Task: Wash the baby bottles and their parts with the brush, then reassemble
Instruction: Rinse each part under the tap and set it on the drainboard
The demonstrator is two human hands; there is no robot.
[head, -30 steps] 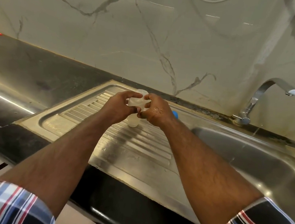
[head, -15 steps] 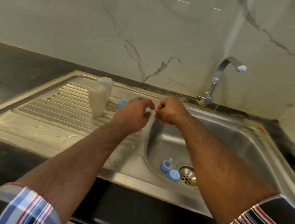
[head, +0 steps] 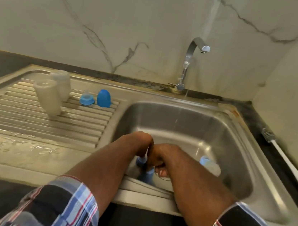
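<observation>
Both my hands are low in the sink basin (head: 235, 134), close together by its front wall. My left hand (head: 136, 145) hangs over a blue nipple ring (head: 141, 160); its fingers are hidden. My right hand (head: 161, 157) curls its fingers round a blue cap (head: 149, 174). A translucent bottle with a blue collar (head: 211, 166) lies on the basin floor to the right. Two translucent bottles (head: 47, 96) (head: 61, 85) stand upside down on the drainboard (head: 20, 127), with a blue nipple ring (head: 86, 99) and a blue cap (head: 104, 98) beside them. The bottle brush (head: 267, 135) lies on the right counter.
The tap (head: 188, 61) stands at the back of the sink and a thin stream of water (head: 179, 112) runs from it. Marble wall lies behind and to the right. Dark counter (head: 0, 64) borders the steel sink unit on the left and front.
My hands left the bottle standing on the drainboard, swung right and dropped into the basin onto the blue parts. My view followed to the right and down.
</observation>
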